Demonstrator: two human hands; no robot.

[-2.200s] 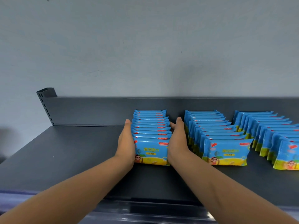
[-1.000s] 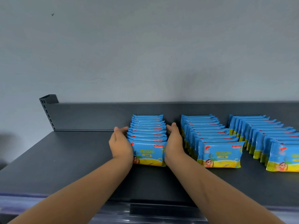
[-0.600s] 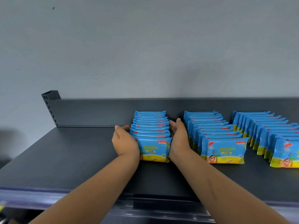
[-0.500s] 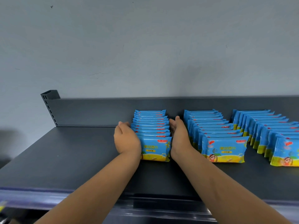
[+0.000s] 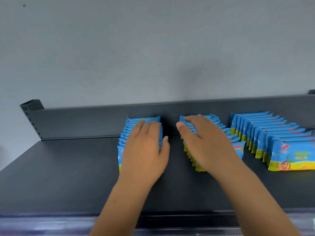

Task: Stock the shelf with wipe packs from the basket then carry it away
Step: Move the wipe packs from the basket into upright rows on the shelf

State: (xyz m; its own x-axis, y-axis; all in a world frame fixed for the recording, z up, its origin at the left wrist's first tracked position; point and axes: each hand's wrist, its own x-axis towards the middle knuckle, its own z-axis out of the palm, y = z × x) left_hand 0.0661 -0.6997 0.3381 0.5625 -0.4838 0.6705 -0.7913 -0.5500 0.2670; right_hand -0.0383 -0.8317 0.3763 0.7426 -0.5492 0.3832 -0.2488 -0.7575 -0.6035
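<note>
Three rows of blue and yellow wipe packs stand upright on the dark grey shelf (image 5: pixel 68 167). My left hand (image 5: pixel 144 150) lies flat, fingers spread, on top of the left row (image 5: pixel 122 142). My right hand (image 5: pixel 204 142) rests the same way over the middle row (image 5: pixel 237 142). Neither hand grips a pack. The right row (image 5: pixel 272 133) stands untouched, its front pack facing me. The basket is out of view.
The shelf has a low grey back panel (image 5: pixel 85 120) with a slotted upright post (image 5: pixel 30 114) at its left end. A pale wall (image 5: pixel 153 48) rises behind. The shelf's front edge (image 5: pixel 51 217) runs across the bottom of the view.
Both hands have left the sides of the left row. The left hand now lies on top of that row, and the right hand has shifted onto the middle row.
</note>
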